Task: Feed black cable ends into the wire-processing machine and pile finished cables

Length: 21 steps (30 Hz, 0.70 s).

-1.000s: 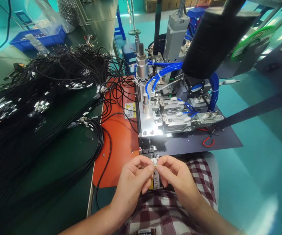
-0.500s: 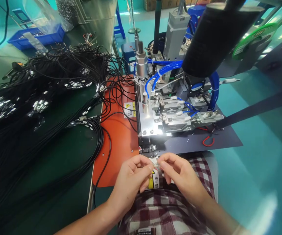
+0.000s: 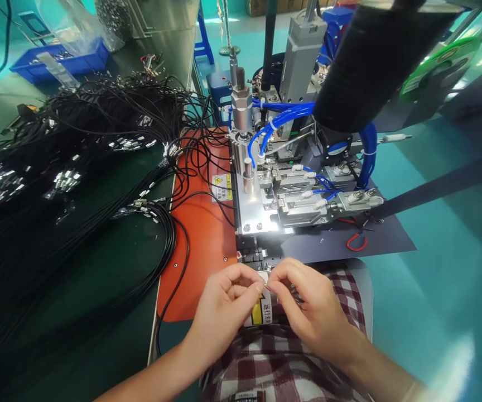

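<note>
My left hand (image 3: 224, 304) and my right hand (image 3: 303, 301) meet at the near edge of the bench, fingertips pinched together on a small metal cable terminal (image 3: 266, 286). A yellow and white warning label (image 3: 261, 311) shows just below the pinch. Both hands sit directly in front of the silver press fixture (image 3: 261, 206) with blue air hoses (image 3: 283, 120). The cable end itself is mostly hidden by my fingers. My checked shirt (image 3: 283, 363) fills the space under the hands.
A large heap of black cables with metal ends (image 3: 57, 178) covers the green table at left. An orange mat (image 3: 203, 240) lies beside the fixture. A blue bin (image 3: 63, 61) stands far back left. A black roll (image 3: 370, 61) overhangs at upper right. Teal floor lies to the right.
Both hands have stayed pinched together and shifted slightly toward the fixture; the fingers have reworked their grip on the small part. The view has drifted a little.
</note>
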Each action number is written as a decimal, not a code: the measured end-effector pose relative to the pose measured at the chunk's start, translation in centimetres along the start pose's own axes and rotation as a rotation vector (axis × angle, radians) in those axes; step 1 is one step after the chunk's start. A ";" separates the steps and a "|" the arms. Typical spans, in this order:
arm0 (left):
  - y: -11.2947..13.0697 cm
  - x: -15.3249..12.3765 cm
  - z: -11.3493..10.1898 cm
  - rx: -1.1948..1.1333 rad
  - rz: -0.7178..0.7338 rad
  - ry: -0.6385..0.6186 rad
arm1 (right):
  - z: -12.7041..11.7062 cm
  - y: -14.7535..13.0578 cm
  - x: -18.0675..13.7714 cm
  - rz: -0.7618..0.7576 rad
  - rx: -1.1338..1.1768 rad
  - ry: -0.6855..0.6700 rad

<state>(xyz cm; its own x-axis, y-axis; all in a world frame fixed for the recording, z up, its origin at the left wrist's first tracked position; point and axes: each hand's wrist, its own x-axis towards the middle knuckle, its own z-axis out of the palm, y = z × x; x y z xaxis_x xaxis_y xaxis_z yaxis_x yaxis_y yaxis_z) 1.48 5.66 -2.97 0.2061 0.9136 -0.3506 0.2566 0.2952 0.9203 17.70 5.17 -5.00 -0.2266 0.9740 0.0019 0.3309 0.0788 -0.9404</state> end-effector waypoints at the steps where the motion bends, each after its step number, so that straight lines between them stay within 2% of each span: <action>1: 0.0 0.1 -0.1 0.115 0.106 0.012 | 0.0 0.1 0.2 0.058 0.060 -0.003; 4: -0.3 0.8 -0.5 0.379 0.329 0.000 | 0.0 0.8 1.1 0.209 0.222 -0.009; 9: -0.6 2.8 -1.7 0.561 0.471 -0.026 | -0.3 2.1 2.9 0.320 0.330 0.006; 15: -1.7 4.4 -3.6 0.761 0.662 -0.145 | -0.2 2.8 4.1 0.365 0.397 -0.040; 21: -2.4 5.0 -3.8 0.963 0.820 -0.130 | 0.1 3.6 4.0 0.379 0.372 -0.030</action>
<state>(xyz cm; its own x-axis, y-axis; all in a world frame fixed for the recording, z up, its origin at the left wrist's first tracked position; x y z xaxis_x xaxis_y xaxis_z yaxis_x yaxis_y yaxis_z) -1.74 10.56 -6.21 0.7057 0.6812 0.1950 0.5787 -0.7129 0.3962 17.90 9.36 -8.36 -0.1819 0.9127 -0.3659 0.0488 -0.3633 -0.9304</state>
